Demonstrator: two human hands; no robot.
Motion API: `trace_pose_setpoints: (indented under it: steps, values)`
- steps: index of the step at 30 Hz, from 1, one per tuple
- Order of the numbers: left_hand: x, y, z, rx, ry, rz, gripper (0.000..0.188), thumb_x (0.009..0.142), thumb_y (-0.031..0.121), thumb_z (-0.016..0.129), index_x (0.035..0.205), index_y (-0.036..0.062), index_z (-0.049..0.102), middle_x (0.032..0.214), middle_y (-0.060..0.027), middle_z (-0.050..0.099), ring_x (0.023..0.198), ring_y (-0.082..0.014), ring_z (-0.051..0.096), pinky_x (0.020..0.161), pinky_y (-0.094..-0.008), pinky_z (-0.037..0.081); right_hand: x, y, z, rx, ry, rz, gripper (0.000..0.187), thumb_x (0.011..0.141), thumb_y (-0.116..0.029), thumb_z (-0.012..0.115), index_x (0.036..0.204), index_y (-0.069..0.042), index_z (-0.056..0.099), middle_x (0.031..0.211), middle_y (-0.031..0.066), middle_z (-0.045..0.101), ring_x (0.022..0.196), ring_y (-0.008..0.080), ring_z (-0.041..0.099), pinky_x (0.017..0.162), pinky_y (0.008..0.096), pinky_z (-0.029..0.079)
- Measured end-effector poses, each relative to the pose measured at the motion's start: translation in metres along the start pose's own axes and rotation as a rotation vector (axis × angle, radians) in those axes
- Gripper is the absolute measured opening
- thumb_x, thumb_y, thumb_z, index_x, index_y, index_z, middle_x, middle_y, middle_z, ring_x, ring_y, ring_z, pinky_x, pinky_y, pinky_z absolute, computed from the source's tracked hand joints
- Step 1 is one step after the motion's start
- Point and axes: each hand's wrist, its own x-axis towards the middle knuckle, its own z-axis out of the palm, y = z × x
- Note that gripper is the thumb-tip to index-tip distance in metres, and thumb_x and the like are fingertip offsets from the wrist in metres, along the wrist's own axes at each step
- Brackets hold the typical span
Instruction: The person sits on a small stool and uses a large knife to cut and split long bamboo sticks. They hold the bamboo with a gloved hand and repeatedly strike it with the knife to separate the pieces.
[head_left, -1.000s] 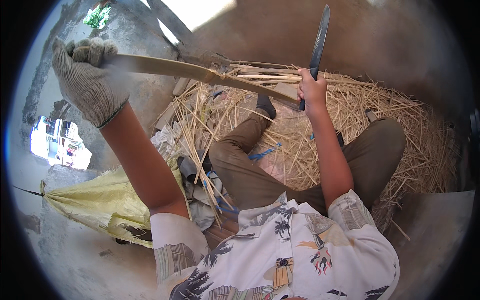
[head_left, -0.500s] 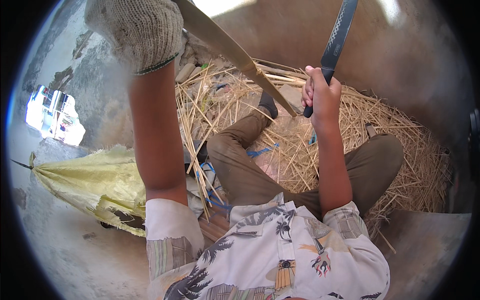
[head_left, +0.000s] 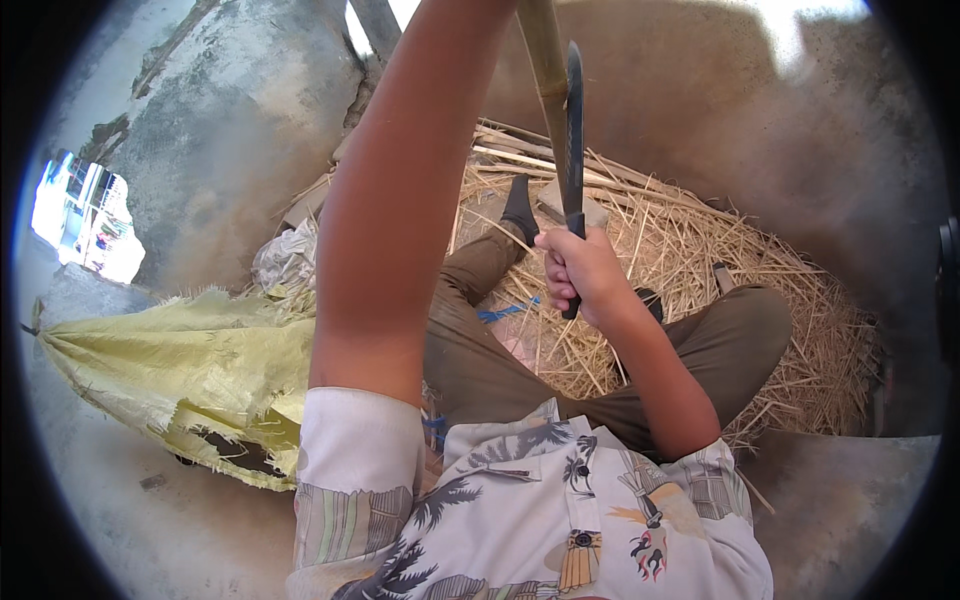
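My right hand [head_left: 585, 272] is closed round the black handle of a long dark-bladed knife [head_left: 574, 135], held upright in front of me. The blade stands along the right side of a split bamboo piece [head_left: 544, 55] and seems to touch it. That bamboo comes down from the top edge, and its lower end is hidden by the blade and hand. My left forearm [head_left: 400, 200] reaches up and out over the top edge, so my left hand is out of sight.
Thin bamboo slivers [head_left: 780, 300] lie heaped on the floor around my legs, in brown trousers [head_left: 480, 340]. A torn yellow sack [head_left: 180, 360] lies to the left, with a crumpled whitish bag [head_left: 287, 258] beside it. Worn walls [head_left: 230, 130] close in the space.
My gloved left hand has gone up and right, out of view, swinging the bamboo nearly upright. My right hand has moved left and lower, bringing the knife against the bamboo.
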Motion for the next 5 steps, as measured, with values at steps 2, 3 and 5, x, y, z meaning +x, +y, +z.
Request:
trace_pose_setpoints:
  steps: [2,3,5]
  values:
    - [-0.001,0.014,-0.001,0.015,-0.059,-0.051,0.018,0.096,0.010,0.059,0.109,-0.0028,0.062,0.059,-0.0066,0.058,0.053,-0.0196,0.061,0.047,-0.0318,0.049,-0.004,-0.007,-0.022,-0.151,-0.010,0.221,0.038,0.091,-0.017,0.059,0.063,-0.015,0.034,0.050,-0.0022,0.034,0.037,0.0083,0.033,0.035,0.0256,0.028]
    - [-0.005,0.003,0.007,-0.030,0.310,0.141,0.017,0.097,0.009,0.058,0.108,-0.0021,0.062,0.058,-0.0080,0.056,0.058,-0.0212,0.062,0.050,-0.0344,0.050,-0.009,-0.018,-0.026,-0.196,0.007,0.168,0.038,0.091,-0.018,0.060,0.063,-0.014,0.035,0.050,-0.0023,0.034,0.036,0.0089,0.033,0.035,0.0260,0.029]
    - [0.001,0.012,0.000,0.031,0.068,0.008,0.020,0.096,0.013,0.061,0.110,-0.0014,0.062,0.061,-0.0103,0.058,0.062,-0.0224,0.064,0.054,-0.0368,0.051,-0.015,-0.034,-0.034,-0.246,0.040,0.118,0.038,0.091,-0.020,0.060,0.064,-0.014,0.035,0.049,-0.0023,0.034,0.035,0.0094,0.033,0.034,0.0265,0.029]
